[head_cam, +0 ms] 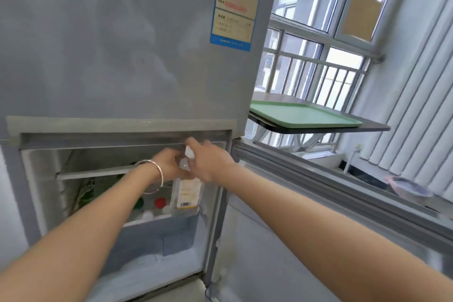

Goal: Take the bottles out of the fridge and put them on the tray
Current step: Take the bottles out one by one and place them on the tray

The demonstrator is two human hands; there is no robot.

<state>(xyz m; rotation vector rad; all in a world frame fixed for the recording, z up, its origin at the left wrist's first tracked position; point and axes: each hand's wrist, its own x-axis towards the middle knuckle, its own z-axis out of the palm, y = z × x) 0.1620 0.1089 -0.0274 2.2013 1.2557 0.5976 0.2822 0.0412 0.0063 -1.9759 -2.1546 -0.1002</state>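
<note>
We have both hands closed on upright bottles in the fridge (122,56): left hand (169,165), right hand (210,162) nearer the tray (304,115), up and right

On the upper door in front of you sits a blue-bordered energy label (234,1), its print too blurred to read. Off to your right, a dark shelf-like table (331,128) juts out beside the window (316,14), which has a white metal railing (311,73) across its lower panes. Farther right you have white vertical blinds (416,105), and below them, near the floor, a pinkish basin (408,186).
</note>
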